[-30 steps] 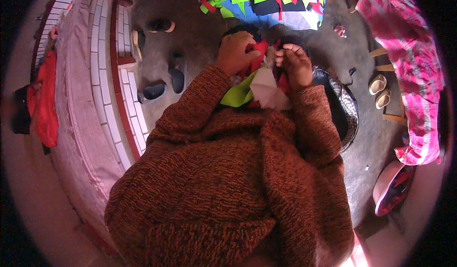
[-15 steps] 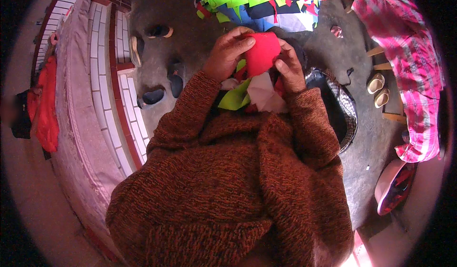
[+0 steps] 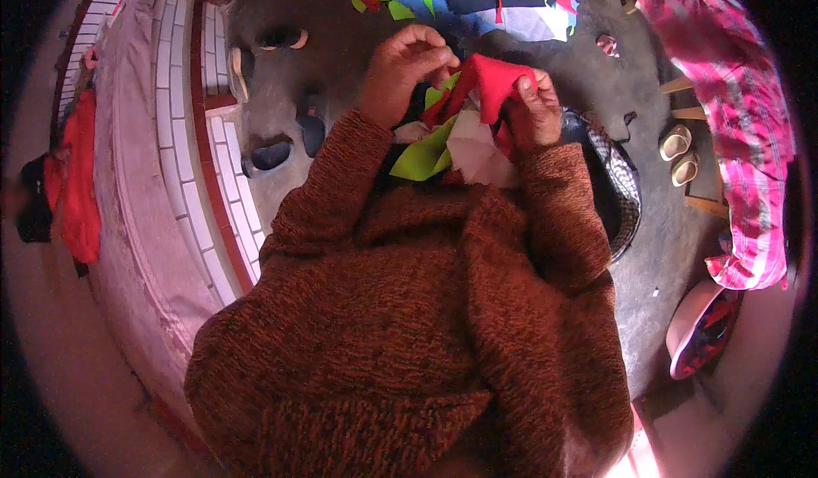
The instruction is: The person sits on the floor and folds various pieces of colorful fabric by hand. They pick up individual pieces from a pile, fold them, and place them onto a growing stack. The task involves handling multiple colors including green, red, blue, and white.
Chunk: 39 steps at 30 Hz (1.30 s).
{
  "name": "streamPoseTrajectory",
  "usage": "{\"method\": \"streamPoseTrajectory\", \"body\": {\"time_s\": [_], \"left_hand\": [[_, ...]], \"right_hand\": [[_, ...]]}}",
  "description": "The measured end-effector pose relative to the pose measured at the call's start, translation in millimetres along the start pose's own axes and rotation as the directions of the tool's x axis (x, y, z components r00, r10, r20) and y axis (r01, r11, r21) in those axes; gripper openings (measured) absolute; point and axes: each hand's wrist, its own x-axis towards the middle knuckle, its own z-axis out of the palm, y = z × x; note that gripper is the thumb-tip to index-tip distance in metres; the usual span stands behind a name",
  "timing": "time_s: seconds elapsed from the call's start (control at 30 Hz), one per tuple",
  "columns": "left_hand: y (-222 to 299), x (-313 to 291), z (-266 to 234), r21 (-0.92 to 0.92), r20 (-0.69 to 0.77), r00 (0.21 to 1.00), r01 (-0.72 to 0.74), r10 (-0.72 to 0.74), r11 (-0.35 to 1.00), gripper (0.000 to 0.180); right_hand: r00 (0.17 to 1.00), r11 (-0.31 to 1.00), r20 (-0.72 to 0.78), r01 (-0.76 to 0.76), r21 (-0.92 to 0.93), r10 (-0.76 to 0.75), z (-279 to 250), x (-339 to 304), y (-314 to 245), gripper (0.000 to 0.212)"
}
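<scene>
A red cloth piece [image 3: 490, 84] hangs folded from my right hand [image 3: 541, 110], its edge pinched between thumb and fingers. My left hand [image 3: 411, 67] is up beside the cloth's left side, apart from it. Thumb and fingertips are pressed together there; anything between them is too small to make out. Below both hands, a white cloth scrap [image 3: 479, 150] and a lime-green scrap [image 3: 423, 156] lie at my lap, with darker and red bits partly hidden among them.
A heap of colourful cloth strips [image 3: 477, 2] lies ahead. To the right are a dark bag with checked edging [image 3: 626, 184], beige shoes [image 3: 676, 143], a plaid cloth [image 3: 724, 112] over wooden legs, and a pink basin [image 3: 688, 333]. Dark shoes [image 3: 271, 156] and a white-tiled ledge [image 3: 175, 120] are left.
My left hand has let go of the red cloth and moved up and left. My right hand still grips it, slightly farther right; the cloth now drapes with a fold.
</scene>
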Motion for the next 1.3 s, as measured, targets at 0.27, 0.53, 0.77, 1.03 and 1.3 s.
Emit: {"method": "streamPoseTrajectory", "body": {"time_s": [0.27, 0.53, 0.77, 1.03, 1.3], "left_hand": [[3, -9, -15, 0.491, 0.231, 0.970, -0.178, 0.070, 0.853, 0.025], [-24, -28, 14, 0.771, 0.585, 0.804, -0.592, 0.108, 0.235, 0.034], [2, -22, 14, 0.599, 0.191, 0.968, -0.246, 0.163, 0.762, 0.019], [14, -25, 5, 0.386, 0.023, 0.979, -0.196, 0.203, 0.902, 0.023], [15, -26, 3, 0.325, 0.037, 0.987, -0.162, 0.159, 0.932, 0.025]], "right_hand": [[0.994, 0.999, -0.109, 0.020, 0.039, -0.015, -13, 9, 0, 0.027], [0.996, 0.999, -0.088, 0.026, -0.024, -0.028, -23, 11, 0, 0.034], [0.996, 1.000, -0.092, 0.013, 0.009, -0.012, -20, 11, -1, 0.027], [0.999, 0.999, -0.042, -0.025, 0.036, 0.027, -13, 8, -5, 0.036], [1.000, 0.991, 0.001, -0.022, 0.135, 0.022, -15, 11, -2, 0.049]]}}
